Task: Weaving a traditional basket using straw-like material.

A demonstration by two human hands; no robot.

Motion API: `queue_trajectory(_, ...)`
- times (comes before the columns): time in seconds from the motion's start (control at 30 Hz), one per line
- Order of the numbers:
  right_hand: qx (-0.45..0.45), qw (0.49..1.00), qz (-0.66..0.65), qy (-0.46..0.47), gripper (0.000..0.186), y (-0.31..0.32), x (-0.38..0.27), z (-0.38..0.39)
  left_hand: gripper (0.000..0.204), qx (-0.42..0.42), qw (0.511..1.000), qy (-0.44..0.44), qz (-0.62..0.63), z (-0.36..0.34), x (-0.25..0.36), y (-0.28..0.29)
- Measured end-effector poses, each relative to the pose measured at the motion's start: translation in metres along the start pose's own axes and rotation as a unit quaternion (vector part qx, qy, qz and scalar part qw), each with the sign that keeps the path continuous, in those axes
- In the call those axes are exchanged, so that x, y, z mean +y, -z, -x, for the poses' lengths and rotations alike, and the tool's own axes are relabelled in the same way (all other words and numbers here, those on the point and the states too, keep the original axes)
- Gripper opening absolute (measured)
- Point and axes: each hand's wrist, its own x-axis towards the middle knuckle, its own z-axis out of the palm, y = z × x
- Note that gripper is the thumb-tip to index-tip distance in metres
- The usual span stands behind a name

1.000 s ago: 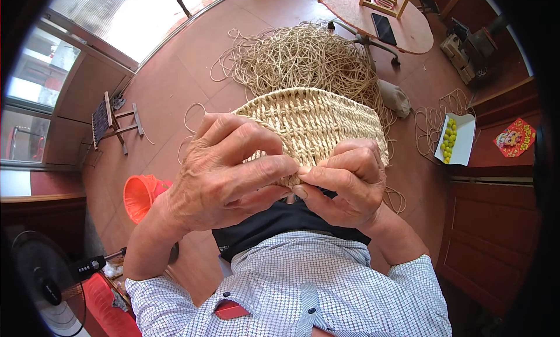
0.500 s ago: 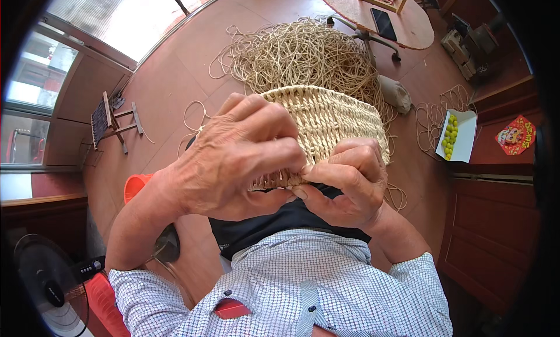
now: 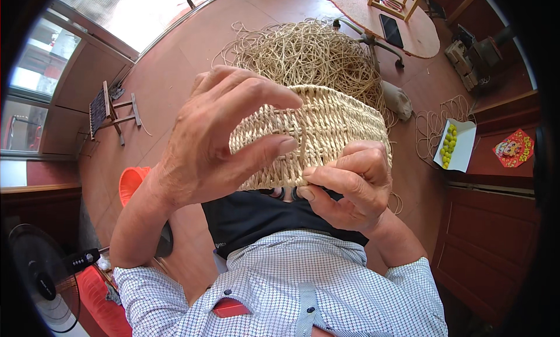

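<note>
A pale woven straw piece (image 3: pixel 335 118), like the side of a basket, is held up in front of my lap. My right hand (image 3: pixel 359 185) pinches its near edge between thumb and fingers. Over the left part of the weave hovers my left hand (image 3: pixel 213 136), thumb and forefinger spread wide with no visible thing between them. A thin strand (image 3: pixel 301 141) runs across the weave close to the left thumb tip. My left hand covers some of the weave's left side.
Beyond the weave lies a large heap of loose straw cord (image 3: pixel 309 51) on the tiled floor. A table (image 3: pixel 417 31) with a dark phone stands far right. A white tray (image 3: pixel 464 141) of green fruit is at the right, a fan (image 3: pixel 44 278) at lower left.
My left hand has lifted off the near edge and its fingers have spread apart, uncovering more of the weave. The right hand keeps its pinch on the edge.
</note>
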Motion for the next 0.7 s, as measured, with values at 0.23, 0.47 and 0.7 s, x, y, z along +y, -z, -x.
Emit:
queue_trajectory(0.23, -0.006, 1.0, 0.0, -0.002, 0.036, -0.001, -0.001, 0.001, 0.031, -0.027, 0.984, 0.166, 0.057, -0.001, 0.016, -0.014)
queue_trajectory(0.47, 0.0, 1.0, -0.004, -0.008, 0.038, -0.002, -0.001, 0.0, 0.019, -0.002, 0.978, 0.166, 0.13, 0.001, 0.02, -0.028)
queue_trajectory(0.7, 0.007, 1.0, 0.0, -0.001, 0.038, -0.002, 0.002, 0.002, 0.013, 0.015, 0.924, 0.2, 0.326, 0.011, 0.026, -0.016)
